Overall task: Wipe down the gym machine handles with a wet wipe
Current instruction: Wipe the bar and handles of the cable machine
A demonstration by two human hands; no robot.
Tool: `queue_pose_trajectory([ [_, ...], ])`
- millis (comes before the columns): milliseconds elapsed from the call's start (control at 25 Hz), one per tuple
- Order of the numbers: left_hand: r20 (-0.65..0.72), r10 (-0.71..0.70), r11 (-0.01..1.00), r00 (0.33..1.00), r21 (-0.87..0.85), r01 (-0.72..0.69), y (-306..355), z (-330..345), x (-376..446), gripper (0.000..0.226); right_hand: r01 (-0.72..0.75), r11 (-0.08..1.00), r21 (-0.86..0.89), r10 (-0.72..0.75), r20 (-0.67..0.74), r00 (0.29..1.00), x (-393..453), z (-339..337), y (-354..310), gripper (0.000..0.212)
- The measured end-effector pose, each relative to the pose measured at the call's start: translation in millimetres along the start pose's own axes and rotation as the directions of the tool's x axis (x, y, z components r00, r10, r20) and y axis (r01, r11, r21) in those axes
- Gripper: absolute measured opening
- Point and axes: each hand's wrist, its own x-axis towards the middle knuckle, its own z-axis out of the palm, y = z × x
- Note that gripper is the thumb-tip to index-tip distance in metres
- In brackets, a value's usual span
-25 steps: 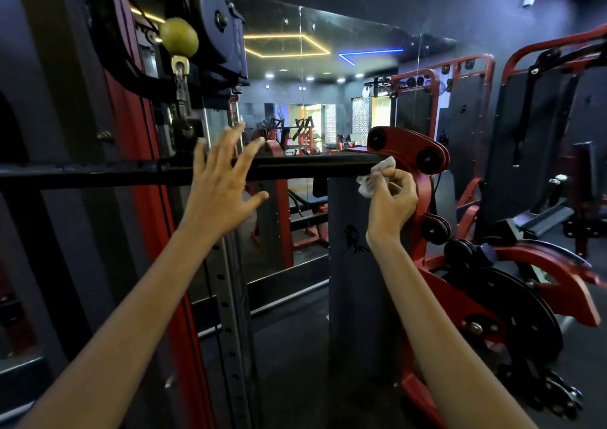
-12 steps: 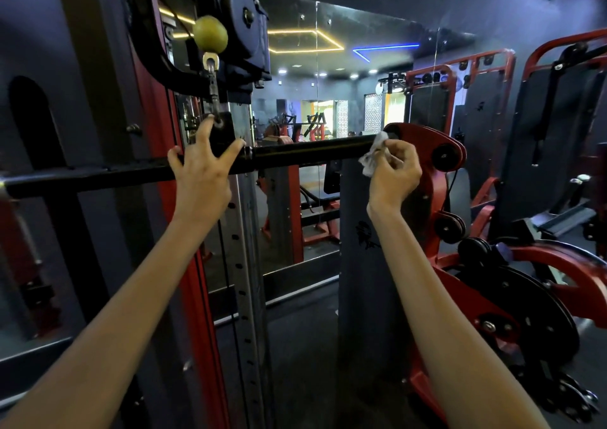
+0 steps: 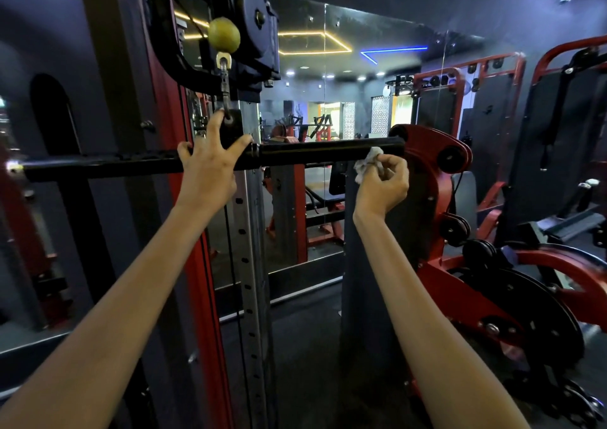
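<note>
- The right hand curls its fingers around a crumpled white wet wipe, pinching it and pressing it up against the underside of the black bar handle, close to the handle's right end.
- The left hand lies over the same bar further left, fingers spread and mostly straight, thumb and little finger on the bar; it does not wrap it.
- Just above the left hand's fingertips a metal clip hangs from a yellow ball on the cable.
- Right of the wipe-holding hand, beyond the handle's end, stands a red machine bracket.
- Behind both hands is a mirror.
</note>
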Motion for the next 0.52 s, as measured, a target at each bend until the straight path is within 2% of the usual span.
queue_pose_trajectory([
  [200, 0.044, 0.006, 1.0, 0.999, 0.014, -0.006, 3, -4, 0, 0.069, -0.014, 0.998, 0.067, 0.017, -0.049, 0.999, -1, 1, -8, 0.02],
  [400, 0.043, -0.008, 1.0, 0.999, 0.0, 0.008, 6, -4, 0, 0.069, 0.12, 0.992, 0.026, -0.123, 0.247, 0.961, -46, 13, -5, 0.016],
  [440, 0.041, -0.003, 1.0, 0.999, -0.006, 0.004, 7, -4, -1, 0.068, 0.114, 0.993, 0.027, -0.117, 0.236, 0.965, -48, 14, -3, 0.016],
  [520, 0.027, 0.011, 1.0, 1.0, -0.014, -0.01, 7, -3, -2, 0.068, 0.038, 0.998, 0.041, -0.042, 0.112, 0.993, -39, 15, 0, 0.018],
])
